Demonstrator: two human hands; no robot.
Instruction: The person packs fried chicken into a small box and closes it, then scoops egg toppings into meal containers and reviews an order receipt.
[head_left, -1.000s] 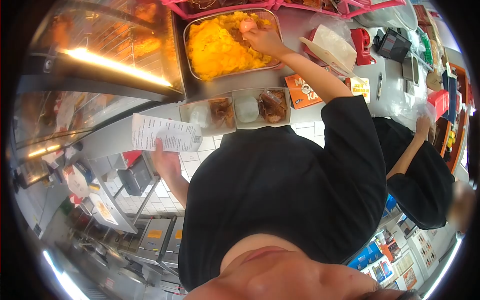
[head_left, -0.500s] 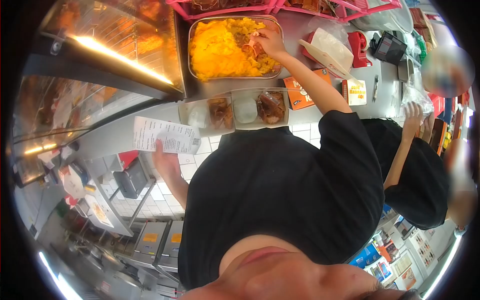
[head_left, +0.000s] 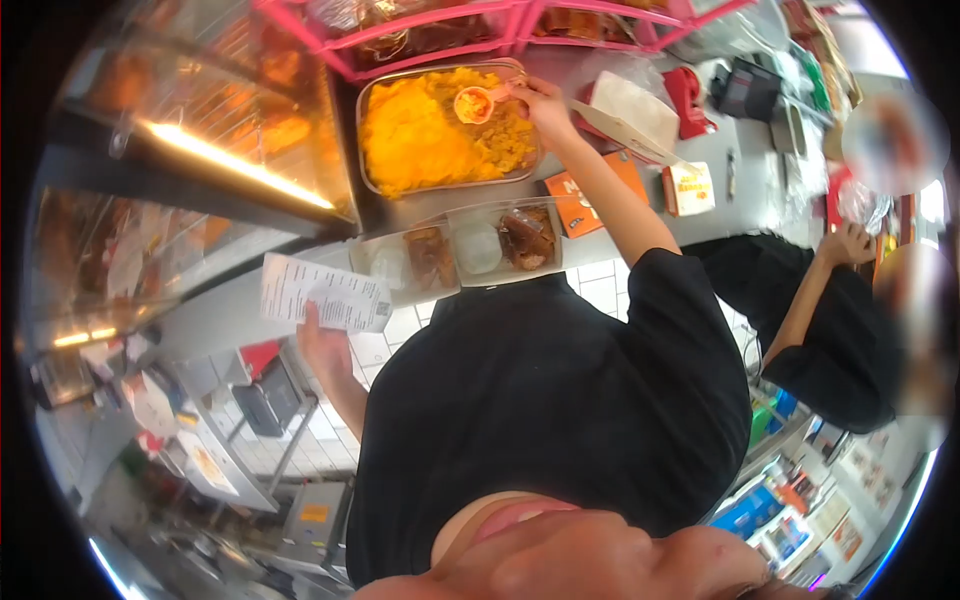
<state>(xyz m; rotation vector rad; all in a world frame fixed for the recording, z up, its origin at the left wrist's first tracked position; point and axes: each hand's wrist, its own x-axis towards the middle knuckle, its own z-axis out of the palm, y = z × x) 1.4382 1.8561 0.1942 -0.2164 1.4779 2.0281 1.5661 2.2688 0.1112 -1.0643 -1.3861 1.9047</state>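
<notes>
My right hand (head_left: 543,108) is closed round the handle of a small pinkish scoop (head_left: 487,93). Its round bowl holds some orange-yellow food and is over the tray. The metal tray (head_left: 365,150) carries a thick layer of bright yellow food (head_left: 412,135), with a crumblier, browner part on the right. My left hand (head_left: 322,340) pinches a printed paper receipt (head_left: 325,292) low on the left, in front of the counter edge.
Pink baskets (head_left: 420,35) with packed goods stand behind the tray. Nearer me are containers (head_left: 455,265) with bagged brown pieces. Orange boxes (head_left: 598,190), a tape dispenser (head_left: 688,103) and a card terminal (head_left: 748,90) sit rightward. A lit food cabinet (head_left: 240,165) is left; a co-worker's hand (head_left: 848,243) is right.
My right hand has lifted the scoop from the browner part of the food, and its filled bowl now shows. The receipt stays in my left hand. The co-worker's hand has moved right.
</notes>
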